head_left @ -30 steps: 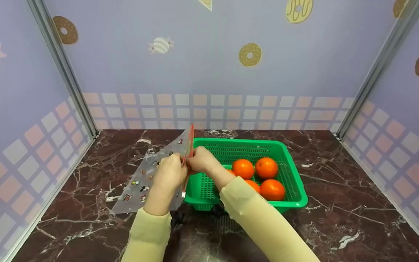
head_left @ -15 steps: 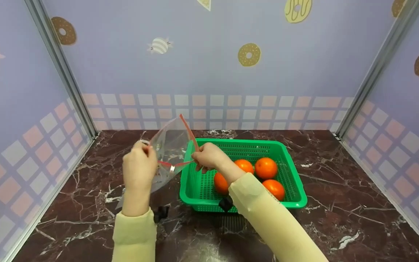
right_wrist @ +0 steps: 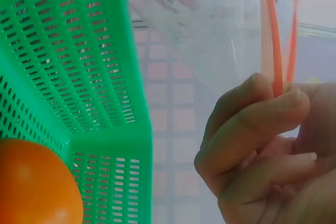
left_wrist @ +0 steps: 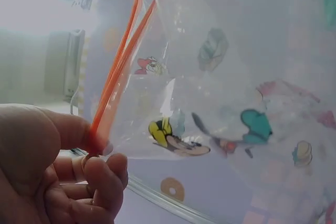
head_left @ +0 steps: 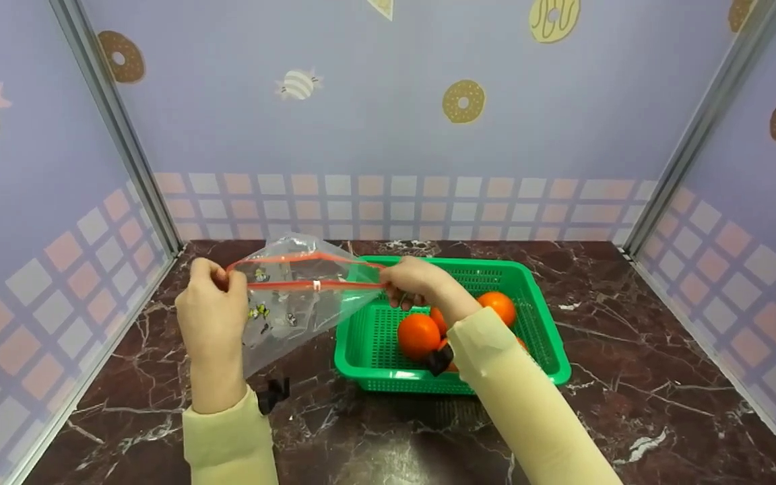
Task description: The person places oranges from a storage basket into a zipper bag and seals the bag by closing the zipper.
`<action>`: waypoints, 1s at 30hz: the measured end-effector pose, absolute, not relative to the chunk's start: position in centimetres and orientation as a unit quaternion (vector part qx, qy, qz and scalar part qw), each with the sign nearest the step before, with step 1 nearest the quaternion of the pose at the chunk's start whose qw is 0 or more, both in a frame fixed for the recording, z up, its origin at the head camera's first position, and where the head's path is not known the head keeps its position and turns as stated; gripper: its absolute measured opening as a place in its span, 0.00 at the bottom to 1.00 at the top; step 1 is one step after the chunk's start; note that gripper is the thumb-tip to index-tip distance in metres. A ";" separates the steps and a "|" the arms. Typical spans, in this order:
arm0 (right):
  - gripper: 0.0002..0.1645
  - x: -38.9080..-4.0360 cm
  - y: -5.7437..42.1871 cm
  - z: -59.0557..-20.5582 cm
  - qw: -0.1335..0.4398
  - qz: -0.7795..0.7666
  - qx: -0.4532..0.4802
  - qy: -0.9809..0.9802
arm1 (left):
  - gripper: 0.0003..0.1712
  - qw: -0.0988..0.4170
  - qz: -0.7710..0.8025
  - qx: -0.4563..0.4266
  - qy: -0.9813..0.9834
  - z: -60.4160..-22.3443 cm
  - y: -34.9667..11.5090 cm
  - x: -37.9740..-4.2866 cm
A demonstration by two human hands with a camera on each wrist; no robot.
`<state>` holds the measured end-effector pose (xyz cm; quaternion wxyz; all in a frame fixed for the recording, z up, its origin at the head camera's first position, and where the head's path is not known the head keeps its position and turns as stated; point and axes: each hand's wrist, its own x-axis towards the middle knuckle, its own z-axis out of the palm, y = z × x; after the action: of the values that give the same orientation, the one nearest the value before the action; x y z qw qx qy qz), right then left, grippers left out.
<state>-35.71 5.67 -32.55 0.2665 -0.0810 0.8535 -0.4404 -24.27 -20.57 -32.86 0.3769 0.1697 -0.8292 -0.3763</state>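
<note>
A clear zip bag (head_left: 300,310) with printed cartoon figures and a red-orange zip edge is stretched between both hands. My left hand (head_left: 213,310) pinches one end of the zip edge, thumb against fingers, as the left wrist view also shows. The other end is pinched by my right hand (head_left: 415,279), over the left part of a green basket (head_left: 553,323). Between the two red edges the bag's mouth is parted, with a white slider (head_left: 316,285) near the middle of the front edge. Several oranges (head_left: 419,336) lie in the basket, partly hidden by the right forearm.
The basket stands on a dark red marbled tabletop (head_left: 334,438). Patterned lilac walls (head_left: 388,135) enclose the back and both sides. A black wrist mount (head_left: 273,395) sits on the left sleeve, and a similar one is on the right.
Both hands were close together at the bag's zip edge. They have since moved apart, the left hand leftward and the right hand slightly rightward, and the bag's mouth has spread between them.
</note>
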 end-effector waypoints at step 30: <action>0.25 -35.7 5.8 -33.8 0.229 -0.435 -0.094 0.866 | 0.12 0.294 -0.423 0.082 -0.853 -34.0 -16.6 -27.0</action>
<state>-35.75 5.84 -33.76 0.2286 -0.0938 0.8661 -0.4346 -27.05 -16.63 -33.97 0.2937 0.0816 -0.8531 -0.4235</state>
